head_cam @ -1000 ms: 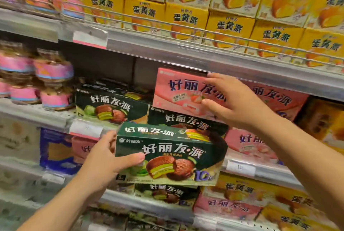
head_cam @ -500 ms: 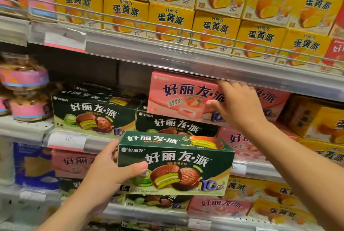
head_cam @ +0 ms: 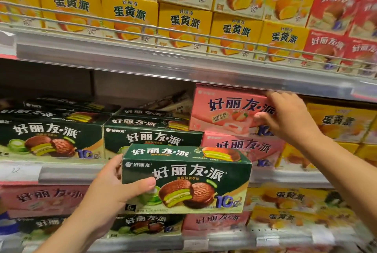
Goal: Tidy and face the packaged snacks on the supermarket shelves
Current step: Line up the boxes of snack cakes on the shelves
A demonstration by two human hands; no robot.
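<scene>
The shelving [head_cam: 142, 60] fills the whole view: yellow boxes [head_cam: 184, 22] stacked in rows on the top shelf behind a wire rail, red boxes [head_cam: 334, 10] at its right end. On the middle shelf, dark green boxes [head_cam: 51, 136] stand facing out on the left, pink ones on the right, more yellow cartons far right. The lower shelves carry the same pink, green and yellow lines, blurred.

The right hand [head_cam: 285, 118] is up on the top pink box [head_cam: 226, 110], fingers curled over its upper right corner and thumb on the front, so that grip is grasping it. This box sits on another pink box [head_cam: 240, 146]. The left hand [head_cam: 114, 187] holds a loose green box [head_cam: 185, 179] out in front of the shelf edge, thumb across its face, fingers behind.

To do this well, I'd square the pink box flush over the one beneath, then slide the green box in level on top of its own kind, front face outward and even with the neighbours.
</scene>
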